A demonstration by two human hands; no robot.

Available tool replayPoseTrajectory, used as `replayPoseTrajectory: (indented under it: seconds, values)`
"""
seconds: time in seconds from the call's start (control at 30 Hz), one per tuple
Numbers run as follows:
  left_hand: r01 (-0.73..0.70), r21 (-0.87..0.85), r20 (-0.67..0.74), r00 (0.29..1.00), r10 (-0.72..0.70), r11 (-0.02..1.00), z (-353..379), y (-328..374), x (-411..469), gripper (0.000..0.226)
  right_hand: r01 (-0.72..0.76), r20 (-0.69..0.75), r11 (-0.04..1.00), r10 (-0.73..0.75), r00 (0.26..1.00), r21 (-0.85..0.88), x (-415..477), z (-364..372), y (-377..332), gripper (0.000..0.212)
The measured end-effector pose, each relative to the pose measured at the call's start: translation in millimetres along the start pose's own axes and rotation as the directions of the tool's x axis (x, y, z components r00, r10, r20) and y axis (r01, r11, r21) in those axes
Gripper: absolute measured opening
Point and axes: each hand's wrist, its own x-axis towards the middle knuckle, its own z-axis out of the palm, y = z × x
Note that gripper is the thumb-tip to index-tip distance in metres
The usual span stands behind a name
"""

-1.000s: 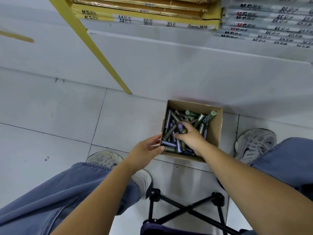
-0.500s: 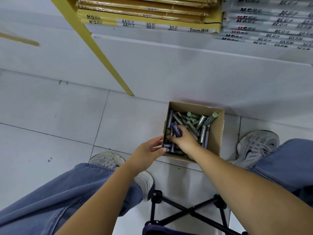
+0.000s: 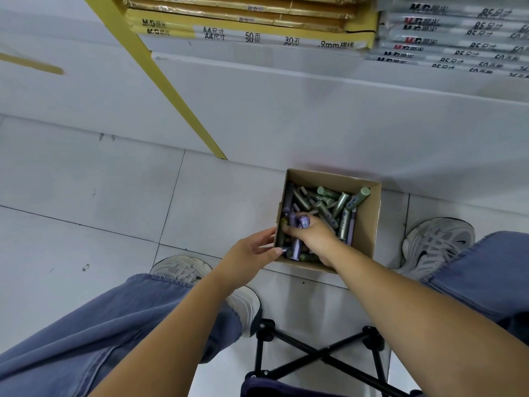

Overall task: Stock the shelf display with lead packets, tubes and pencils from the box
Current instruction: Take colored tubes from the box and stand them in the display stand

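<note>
A small open cardboard box (image 3: 369,224) stands on the floor tiles between my feet, against the base of the shelf unit. It is filled with several green and purple lead tubes (image 3: 329,202). My right hand (image 3: 313,237) is inside the box at its near left side, fingers curled round purple tubes (image 3: 300,222). My left hand (image 3: 250,256) touches the box's left wall from outside, thumb at the near corner.
The white shelf base (image 3: 315,116) rises behind the box, with a yellow upright (image 3: 171,90) at the left. Yellow notebook packs (image 3: 252,27) and grey packs (image 3: 452,38) lie on the shelf above. A black folding stool frame (image 3: 317,356) is under me.
My right hand has shifted from the middle of the box toward its near left side and closed on purple tubes. My left hand stays at the box wall.
</note>
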Motion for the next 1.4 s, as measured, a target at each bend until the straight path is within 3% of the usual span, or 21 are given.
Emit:
replayPoseTrajectory:
  seconds: [0.17,0.23,0.37,0.43,0.5,0.6,0.8,1.03,1.23,1.4]
  values:
    - [0.001,0.021,-0.013,1.0,-0.001,1.0,-1,5,-1,0.042,0.033,-0.064,0.998,-0.03,0.998,0.052,-10,-8,-9,0.019]
    - [0.003,0.048,-0.05,0.999,0.0,0.999,0,10,-2,0.052,0.052,-0.095,0.995,-0.043,0.995,0.085,-17,-15,-16,0.022]
    - [-0.144,0.234,-0.232,0.952,0.199,0.962,3,42,-10,0.074,0.161,-0.1,0.983,-0.152,0.983,0.093,-43,-32,-53,0.021]
    - [-0.239,0.169,-0.178,0.947,0.268,0.956,5,68,-18,0.079,0.251,-0.105,0.964,-0.242,0.965,0.084,-63,-36,-79,0.016]
    - [-0.278,0.017,-0.037,0.96,0.278,0.961,7,96,-30,0.076,0.343,-0.108,0.937,-0.336,0.936,0.061,-87,-38,-104,0.008]
    - [-0.3,-0.167,0.107,0.941,0.32,0.939,11,133,-52,0.047,0.478,-0.084,0.878,-0.473,0.877,0.04,-128,-34,-135,0.009]
    - [-0.459,-0.284,0.09,0.861,0.5,0.842,14,204,-103,0.028,0.697,-0.154,0.715,-0.696,0.702,-0.055,-205,-33,-197,0.017]
    - [-0.61,-0.221,0.072,0.768,0.637,0.761,2,278,-163,0.022,0.819,-0.103,0.498,-0.866,0.49,-0.286,-280,-47,-268,0.014]
    - [-0.723,-0.188,0.056,0.668,0.742,0.665,-11,332,-184,0.028,0.836,-0.04,0.428,-0.896,0.442,-0.343,-307,-67,-324,0.007]
    - [-0.788,-0.241,-0.133,0.605,0.785,0.566,-32,362,-180,0.029,0.856,-0.097,0.348,-0.936,0.338,-0.383,-313,-88,-356,0.008]
